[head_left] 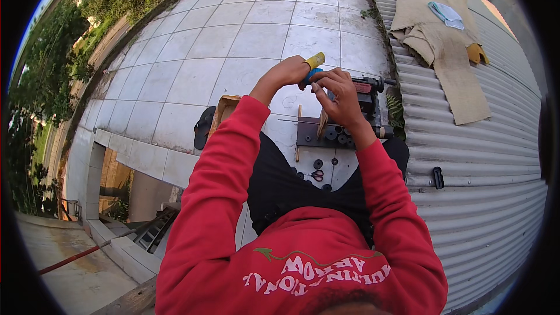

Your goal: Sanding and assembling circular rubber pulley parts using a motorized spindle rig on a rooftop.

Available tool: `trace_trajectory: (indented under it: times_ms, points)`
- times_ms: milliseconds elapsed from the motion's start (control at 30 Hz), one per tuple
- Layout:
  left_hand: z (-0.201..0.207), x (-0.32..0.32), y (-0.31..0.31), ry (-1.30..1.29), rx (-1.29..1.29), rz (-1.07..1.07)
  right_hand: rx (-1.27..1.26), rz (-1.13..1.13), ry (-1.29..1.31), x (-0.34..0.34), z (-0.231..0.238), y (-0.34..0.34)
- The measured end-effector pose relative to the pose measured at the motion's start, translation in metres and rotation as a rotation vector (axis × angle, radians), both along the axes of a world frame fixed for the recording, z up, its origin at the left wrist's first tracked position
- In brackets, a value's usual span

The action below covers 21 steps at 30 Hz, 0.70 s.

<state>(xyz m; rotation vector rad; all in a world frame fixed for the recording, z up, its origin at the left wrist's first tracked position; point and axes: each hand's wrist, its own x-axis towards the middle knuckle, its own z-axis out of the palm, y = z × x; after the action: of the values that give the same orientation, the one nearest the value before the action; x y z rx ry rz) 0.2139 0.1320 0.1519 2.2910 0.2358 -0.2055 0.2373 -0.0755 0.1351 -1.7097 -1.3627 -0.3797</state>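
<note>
My left hand [289,73] is closed around a short yellow and blue tube-like thing [315,60], whose yellow end sticks out beyond the fingers. My right hand [340,98] meets it from the right, its fingers bent and pressed together at the blue part [313,76]; exactly what they pinch is hidden. Just beyond and right of my right hand stands a black and dark red machine [367,90] with a shaft pointing right. Below my hands, a dark base [307,131] carries several round black discs [331,133], partly covered by my right forearm.
Scissors [317,175] lie between my legs among loose black discs [318,164]. A wooden stick [298,133] stands beside the base. On the left are a cardboard box [226,105] and a black sandal [203,128]. Corrugated roofing [466,163] borders the tiles, with sacking [461,87] on it.
</note>
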Motion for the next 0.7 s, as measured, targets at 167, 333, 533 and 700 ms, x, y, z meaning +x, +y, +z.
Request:
trace_trajectory:
  times_ms: [167, 333, 533, 700]
  points:
    - [0.003, -0.002, -0.005, 0.033, 0.018, 0.056, -0.1, 0.044, -0.119, 0.003, 0.003, -0.005]
    - [-0.004, 0.001, 0.002, -0.013, 0.025, 0.041, -0.15, 0.09, -0.13, 0.006, 0.005, -0.005]
    - [-0.009, 0.003, 0.004, -0.049, 0.182, -0.048, -0.186, 0.066, -0.15, 0.005, 0.001, -0.004]
    - [-0.012, 0.007, 0.005, -0.035, 0.205, -0.012, -0.176, 0.065, -0.262, 0.004, 0.005, -0.004]
